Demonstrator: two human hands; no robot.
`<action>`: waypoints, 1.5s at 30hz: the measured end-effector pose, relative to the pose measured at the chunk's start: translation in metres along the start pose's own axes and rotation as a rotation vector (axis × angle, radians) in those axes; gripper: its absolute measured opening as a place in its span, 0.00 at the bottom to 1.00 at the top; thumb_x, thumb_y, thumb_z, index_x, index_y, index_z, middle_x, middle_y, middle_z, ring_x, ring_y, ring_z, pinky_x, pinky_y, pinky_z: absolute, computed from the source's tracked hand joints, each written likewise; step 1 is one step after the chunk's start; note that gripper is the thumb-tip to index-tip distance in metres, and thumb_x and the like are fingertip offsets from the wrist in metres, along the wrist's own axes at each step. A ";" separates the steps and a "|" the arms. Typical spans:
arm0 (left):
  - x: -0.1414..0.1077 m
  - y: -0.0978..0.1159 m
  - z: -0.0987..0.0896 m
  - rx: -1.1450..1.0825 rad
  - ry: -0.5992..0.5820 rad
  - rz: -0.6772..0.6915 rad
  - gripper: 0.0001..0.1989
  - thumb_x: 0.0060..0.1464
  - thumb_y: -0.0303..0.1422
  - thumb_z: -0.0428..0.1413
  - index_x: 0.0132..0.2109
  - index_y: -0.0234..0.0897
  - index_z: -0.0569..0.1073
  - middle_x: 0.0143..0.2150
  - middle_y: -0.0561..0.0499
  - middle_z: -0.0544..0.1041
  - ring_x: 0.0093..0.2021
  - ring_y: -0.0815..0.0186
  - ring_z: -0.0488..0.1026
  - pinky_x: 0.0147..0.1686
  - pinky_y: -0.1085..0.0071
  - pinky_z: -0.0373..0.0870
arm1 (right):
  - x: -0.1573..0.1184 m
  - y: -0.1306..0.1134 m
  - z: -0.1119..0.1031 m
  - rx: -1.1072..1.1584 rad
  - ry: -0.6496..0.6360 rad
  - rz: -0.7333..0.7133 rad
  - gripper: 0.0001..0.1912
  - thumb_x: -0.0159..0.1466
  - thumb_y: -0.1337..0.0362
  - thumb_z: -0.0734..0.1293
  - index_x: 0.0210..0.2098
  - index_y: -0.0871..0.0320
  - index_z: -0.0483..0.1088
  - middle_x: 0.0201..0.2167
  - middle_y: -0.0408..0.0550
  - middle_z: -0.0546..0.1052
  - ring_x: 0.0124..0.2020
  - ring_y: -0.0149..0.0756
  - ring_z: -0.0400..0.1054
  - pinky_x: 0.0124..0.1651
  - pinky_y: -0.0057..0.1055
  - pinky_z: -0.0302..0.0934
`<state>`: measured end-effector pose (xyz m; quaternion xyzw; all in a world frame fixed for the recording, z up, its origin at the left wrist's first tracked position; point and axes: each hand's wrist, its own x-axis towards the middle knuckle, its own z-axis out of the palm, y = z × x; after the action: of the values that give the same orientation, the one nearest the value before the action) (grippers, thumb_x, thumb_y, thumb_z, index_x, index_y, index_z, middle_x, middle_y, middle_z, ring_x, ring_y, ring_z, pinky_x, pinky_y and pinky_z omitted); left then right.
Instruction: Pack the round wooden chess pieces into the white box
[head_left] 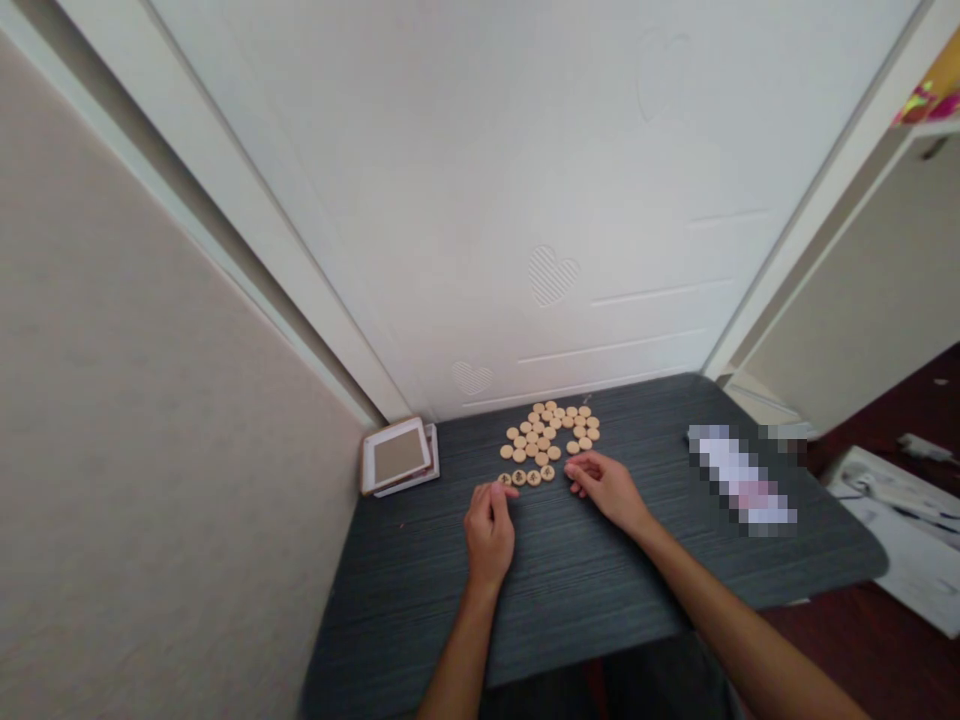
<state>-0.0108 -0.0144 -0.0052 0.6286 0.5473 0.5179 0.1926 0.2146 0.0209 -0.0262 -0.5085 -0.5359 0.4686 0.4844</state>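
Several round wooden discs [532,437] lie blank side up in a loose cluster on the dark table [420,580]. Nearer to me, several discs with dark characters [533,478] form a short row. My left hand [490,530] is at the left end of this row, its fingers curled and the index finger beside the leftmost marked disc; whether it pinches anything is hidden. To the right of the row is my right hand [604,485], fingers bent and thumb near the index finger, close to the cluster's lower right discs. What its fingertips hold, if anything, is too small to tell.
An open box with a lid [401,452] rests at the table's back left corner. On the right side lies a blurred-out flat object [739,475]. A white panel with heart patterns [555,275] rises behind the table, and a wall stands at left. White items [900,530] are beyond the right edge.
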 end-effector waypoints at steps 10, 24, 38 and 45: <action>-0.003 0.015 0.005 0.329 -0.218 0.252 0.10 0.64 0.30 0.53 0.49 0.41 0.76 0.50 0.46 0.80 0.55 0.55 0.72 0.58 0.54 0.67 | -0.005 -0.004 0.009 -0.184 0.159 -0.101 0.15 0.64 0.50 0.70 0.41 0.54 0.78 0.36 0.49 0.79 0.31 0.38 0.76 0.39 0.37 0.73; -0.003 0.015 0.009 0.592 -0.352 0.283 0.22 0.63 0.30 0.54 0.63 0.44 0.69 0.65 0.47 0.71 0.65 0.53 0.65 0.62 0.49 0.66 | -0.007 -0.013 0.015 -0.337 0.196 -0.198 0.10 0.68 0.57 0.65 0.41 0.55 0.75 0.38 0.49 0.77 0.33 0.36 0.75 0.37 0.33 0.73; 0.002 0.029 0.014 0.735 -0.402 0.224 0.26 0.64 0.32 0.54 0.67 0.50 0.65 0.71 0.48 0.62 0.71 0.52 0.56 0.66 0.46 0.61 | -0.010 -0.016 0.009 -0.238 0.236 -0.211 0.14 0.72 0.59 0.59 0.46 0.53 0.76 0.43 0.55 0.75 0.41 0.42 0.73 0.44 0.39 0.72; 0.004 0.029 0.014 0.790 -0.454 0.242 0.28 0.64 0.33 0.54 0.69 0.54 0.62 0.74 0.50 0.57 0.72 0.50 0.54 0.67 0.43 0.59 | -0.010 -0.015 0.009 -0.210 0.271 -0.143 0.12 0.71 0.58 0.62 0.45 0.53 0.76 0.45 0.55 0.74 0.42 0.42 0.74 0.43 0.39 0.74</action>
<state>0.0148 -0.0163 0.0148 0.8104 0.5692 0.1383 -0.0085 0.2040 0.0104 -0.0121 -0.5754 -0.5466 0.3018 0.5283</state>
